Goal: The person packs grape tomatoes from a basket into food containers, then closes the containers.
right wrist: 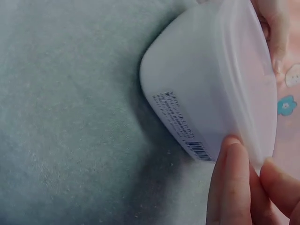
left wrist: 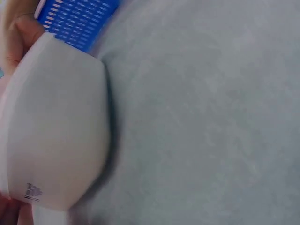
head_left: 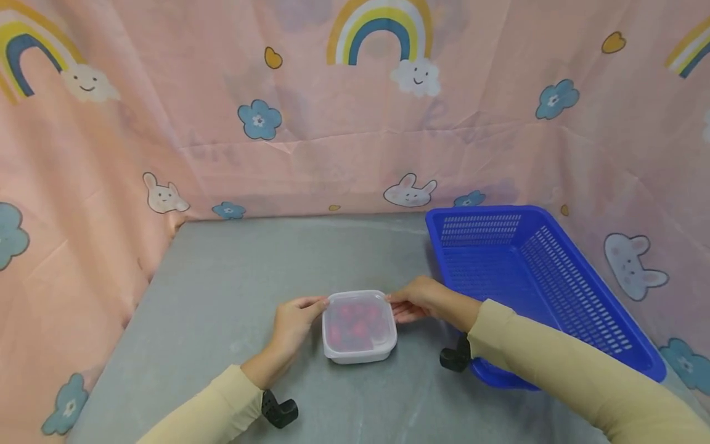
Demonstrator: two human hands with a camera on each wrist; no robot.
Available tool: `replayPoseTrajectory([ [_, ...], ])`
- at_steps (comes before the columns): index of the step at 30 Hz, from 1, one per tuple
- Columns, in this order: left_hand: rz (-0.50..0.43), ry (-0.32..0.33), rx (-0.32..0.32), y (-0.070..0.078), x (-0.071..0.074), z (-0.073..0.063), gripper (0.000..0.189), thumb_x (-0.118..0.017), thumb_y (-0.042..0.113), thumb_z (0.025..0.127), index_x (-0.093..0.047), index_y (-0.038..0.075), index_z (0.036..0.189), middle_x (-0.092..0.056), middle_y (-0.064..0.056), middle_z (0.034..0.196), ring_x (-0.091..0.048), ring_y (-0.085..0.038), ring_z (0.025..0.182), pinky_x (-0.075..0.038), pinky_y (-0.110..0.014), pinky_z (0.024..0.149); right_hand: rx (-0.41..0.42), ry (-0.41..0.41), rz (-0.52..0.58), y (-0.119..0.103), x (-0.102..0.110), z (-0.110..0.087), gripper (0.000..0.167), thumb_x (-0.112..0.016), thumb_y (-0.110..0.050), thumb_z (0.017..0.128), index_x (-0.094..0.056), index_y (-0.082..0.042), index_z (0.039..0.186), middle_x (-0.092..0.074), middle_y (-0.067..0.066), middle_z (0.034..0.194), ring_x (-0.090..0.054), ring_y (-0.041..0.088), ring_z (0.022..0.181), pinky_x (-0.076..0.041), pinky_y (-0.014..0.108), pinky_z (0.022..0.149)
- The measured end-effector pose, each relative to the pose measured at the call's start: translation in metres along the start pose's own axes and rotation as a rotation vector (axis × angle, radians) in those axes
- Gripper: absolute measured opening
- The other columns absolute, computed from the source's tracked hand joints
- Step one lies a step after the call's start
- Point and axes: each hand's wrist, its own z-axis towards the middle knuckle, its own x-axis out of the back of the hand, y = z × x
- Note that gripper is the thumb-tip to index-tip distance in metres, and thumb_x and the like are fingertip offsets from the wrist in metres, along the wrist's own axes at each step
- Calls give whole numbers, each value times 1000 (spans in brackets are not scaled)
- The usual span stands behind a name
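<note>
A white plastic food container [head_left: 359, 356] with a translucent lid [head_left: 355, 314] sits on the grey table, red pieces showing blurred through the lid. At its far left corner my left hand [head_left: 293, 327] holds the rim, thumb on top. My right hand [head_left: 424, 301] pinches the far right corner. In the right wrist view, the right thumb lies at the lid edge and the fingertips [right wrist: 234, 164] press the container's side near a printed label [right wrist: 178, 122]. The left wrist view shows the container's plain white side, with the left fingers [left wrist: 14, 211] partly visible at the bottom left corner.
A blue plastic basket [head_left: 546, 302] with slotted walls stands on the right of the grey table [head_left: 233, 277], partly behind my right forearm. A pink curtain [head_left: 333, 154] with rainbows, flowers and rabbits hangs around the back and sides. Black wrist cameras [head_left: 280, 412] sit under both sleeves.
</note>
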Motion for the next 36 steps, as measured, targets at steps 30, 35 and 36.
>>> replayPoseTrajectory([
  [30,-85,-163,-118,-21,8,-40,45,-69,10,92,-58,-11,130,-59,-29,134,-57,-38,127,-52,-24,95,115,-10,-68,39,-14,-37,14,-68,5,88,-70,16,96,-72,12,69,-68,11,58,-59,25,59],
  [35,-69,-143,-175,-26,8,-44,43,-69,7,92,-58,-12,128,-59,-31,132,-58,-40,125,-53,-25,94,129,-26,-71,43,-16,-37,15,-69,4,88,-70,16,97,-73,13,71,-68,10,58,-60,25,59],
  [36,-70,-141,-173,-26,9,-45,43,-70,7,91,-58,-13,127,-59,-31,132,-59,-40,125,-53,-25,94,132,-34,-76,43,-17,-37,15,-69,3,88,-71,16,97,-73,13,72,-68,10,59,-60,25,59],
])
